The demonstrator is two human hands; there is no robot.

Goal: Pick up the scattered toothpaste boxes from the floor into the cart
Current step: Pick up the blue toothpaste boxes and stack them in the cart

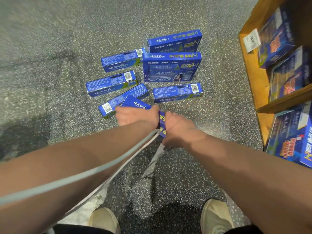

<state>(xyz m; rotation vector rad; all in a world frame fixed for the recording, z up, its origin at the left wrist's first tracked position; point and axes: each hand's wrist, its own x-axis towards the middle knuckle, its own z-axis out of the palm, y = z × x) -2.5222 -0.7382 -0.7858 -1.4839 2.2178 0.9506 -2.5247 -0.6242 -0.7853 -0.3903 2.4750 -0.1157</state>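
Past the bare left forearm [76, 157], the left hand [133, 116] curls over one end of a flat blue cardboard toothpaste box [137, 104] down by the speckled grey floor [50, 48]. The right hand [179, 127] wraps its near edge. It is probably light, stiff yet crushable, and best held by opposite edges. More blue boxes [111, 82] lie just beyond; no cart shows.

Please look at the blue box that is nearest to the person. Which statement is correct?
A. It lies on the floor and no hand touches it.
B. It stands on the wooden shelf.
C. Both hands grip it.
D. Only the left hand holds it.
C: the left hand and the right hand are both curled round the blue box, one at each side.
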